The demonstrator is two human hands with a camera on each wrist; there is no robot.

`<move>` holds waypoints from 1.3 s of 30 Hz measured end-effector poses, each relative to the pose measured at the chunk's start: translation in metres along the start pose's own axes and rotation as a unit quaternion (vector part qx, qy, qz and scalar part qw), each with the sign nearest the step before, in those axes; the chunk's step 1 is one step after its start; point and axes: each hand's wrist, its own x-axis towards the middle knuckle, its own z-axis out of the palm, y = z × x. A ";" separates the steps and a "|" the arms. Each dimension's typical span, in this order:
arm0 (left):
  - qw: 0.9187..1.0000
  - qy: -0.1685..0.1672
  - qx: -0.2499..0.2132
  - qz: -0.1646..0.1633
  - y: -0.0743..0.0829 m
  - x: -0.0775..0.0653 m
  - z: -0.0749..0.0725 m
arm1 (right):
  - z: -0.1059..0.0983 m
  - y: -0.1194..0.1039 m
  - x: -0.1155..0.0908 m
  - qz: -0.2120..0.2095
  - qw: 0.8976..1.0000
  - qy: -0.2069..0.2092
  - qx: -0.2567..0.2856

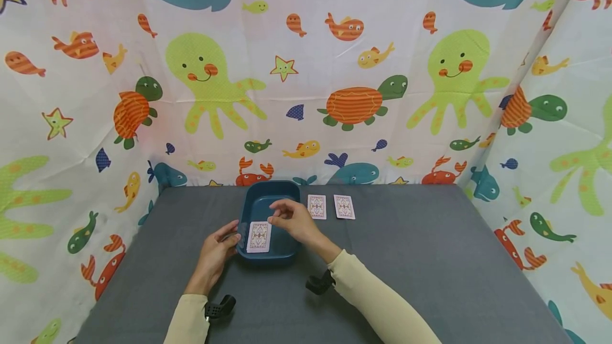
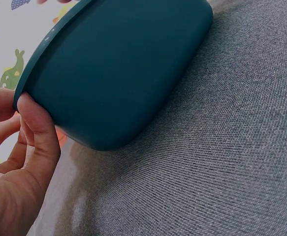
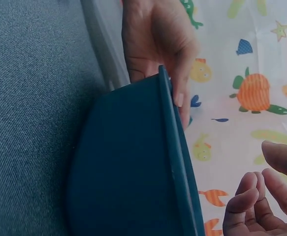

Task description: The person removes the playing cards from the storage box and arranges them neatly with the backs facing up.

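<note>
A dark blue plastic tub [image 1: 273, 260] stands on the grey cloth. My left hand [image 1: 212, 256] grips its left rim; in the left wrist view the thumb and fingers [image 2: 40, 132] pinch the edge. Inside the tub, at the front left, lies a face-down playing card [image 1: 258, 237] with a patterned back; whether others lie beneath it I cannot tell. Above the tub's right side hovers my right hand [image 1: 297, 222], its fingers loosely bent. The right wrist view shows its thumb [image 3: 283, 160] apart from the fingers, with nothing between them.
Two more face-down cards lie on the cloth right of the tub, one nearer [image 1: 316, 207] and one farther right [image 1: 345, 207]. A curtain [image 1: 306, 57] printed with sea animals hangs behind the table and along both sides.
</note>
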 end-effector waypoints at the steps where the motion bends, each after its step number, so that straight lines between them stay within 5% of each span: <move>1: 1.000 0.000 0.001 0.000 0.000 0.000 0.000 | 0.002 0.001 0.001 0.003 1.000 0.002 -0.007; 12: 1.000 -0.004 0.003 0.001 0.000 0.001 0.000 | 0.017 0.005 0.014 0.039 0.996 0.006 -0.078; 39: 1.000 -0.002 0.001 -0.002 -0.001 0.001 0.000 | 0.042 0.028 0.035 0.139 0.978 0.033 -0.155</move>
